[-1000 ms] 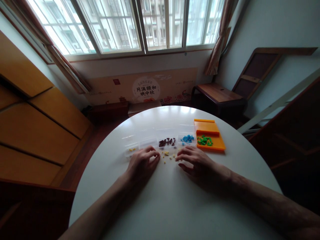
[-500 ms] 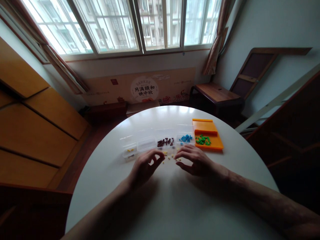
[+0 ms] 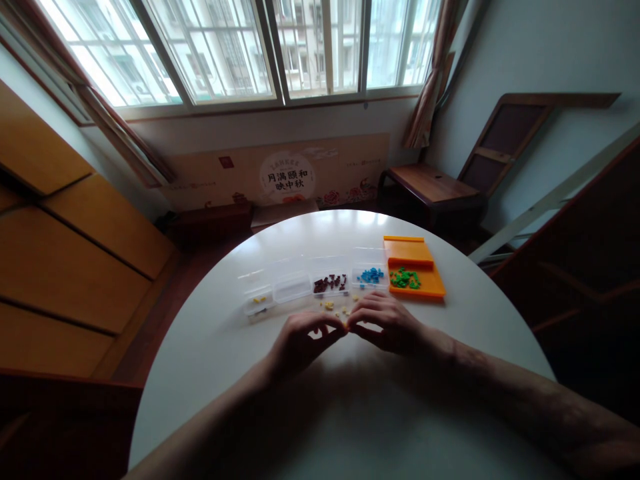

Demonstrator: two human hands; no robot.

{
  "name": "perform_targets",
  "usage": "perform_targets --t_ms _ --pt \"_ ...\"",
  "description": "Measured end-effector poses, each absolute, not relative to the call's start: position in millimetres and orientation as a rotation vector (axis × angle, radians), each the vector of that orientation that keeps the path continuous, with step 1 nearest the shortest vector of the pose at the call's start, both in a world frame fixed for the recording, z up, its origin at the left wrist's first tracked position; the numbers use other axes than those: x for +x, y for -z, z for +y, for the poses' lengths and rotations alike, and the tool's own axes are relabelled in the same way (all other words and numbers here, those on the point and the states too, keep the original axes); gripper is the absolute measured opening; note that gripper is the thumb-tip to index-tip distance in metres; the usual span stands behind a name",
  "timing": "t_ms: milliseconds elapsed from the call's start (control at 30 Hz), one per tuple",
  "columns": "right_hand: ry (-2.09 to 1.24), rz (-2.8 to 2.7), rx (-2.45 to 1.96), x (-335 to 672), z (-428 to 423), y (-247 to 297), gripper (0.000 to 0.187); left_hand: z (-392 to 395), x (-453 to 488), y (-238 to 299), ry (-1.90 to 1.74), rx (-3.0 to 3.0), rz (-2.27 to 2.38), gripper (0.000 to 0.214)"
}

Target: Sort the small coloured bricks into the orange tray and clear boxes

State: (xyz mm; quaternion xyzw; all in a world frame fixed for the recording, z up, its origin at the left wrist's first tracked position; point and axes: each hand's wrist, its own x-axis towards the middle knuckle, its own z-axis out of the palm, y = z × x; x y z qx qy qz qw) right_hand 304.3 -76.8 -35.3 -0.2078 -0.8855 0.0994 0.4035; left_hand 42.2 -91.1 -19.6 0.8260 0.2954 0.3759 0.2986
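Note:
My left hand (image 3: 305, 340) and my right hand (image 3: 383, 321) meet at the fingertips above the white table (image 3: 350, 413). Thumb and forefinger are pinched together on each; whatever sits between the tips is too small to make out. Just beyond them lie several small pale-yellow pieces (image 3: 329, 306) on the table. Behind these stand clear plastic boxes with raised lids: one with dark brown pieces (image 3: 330, 283), another with blue pieces (image 3: 371, 276). An orange tray (image 3: 420, 250) on the right holds green pieces (image 3: 405, 279).
At the left of the row, a clear box (image 3: 259, 301) has a few yellow pieces in it, beside a clear compartment (image 3: 293, 289). Past the table's far edge are a wooden chair (image 3: 435, 183), a printed cardboard panel (image 3: 240, 173) and a window (image 3: 220, 53).
My left hand has moved right and slightly nearer to me. Its fingertips now touch those of my right hand, whose thumb and forefinger have closed from a parted position.

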Motion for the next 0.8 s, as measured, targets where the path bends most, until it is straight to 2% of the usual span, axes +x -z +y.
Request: perform_targets --t_ms 300,667,800 --pt "-0.347 -2.249 -0.543 304.5 -75.5 40.2 0.003 -87.3 42.5 28.3 -0.992 2.316 0.766 0.006" --pt "-0.282 -2.269 -0.552 305.0 -75.0 41.9 0.012 -88.0 44.9 27.2 -0.967 2.473 0.749 0.008" --pt "-0.253 -2.273 -0.557 305.0 -73.7 43.0 0.011 -86.2 44.3 29.7 -1.006 2.479 0.795 0.003"
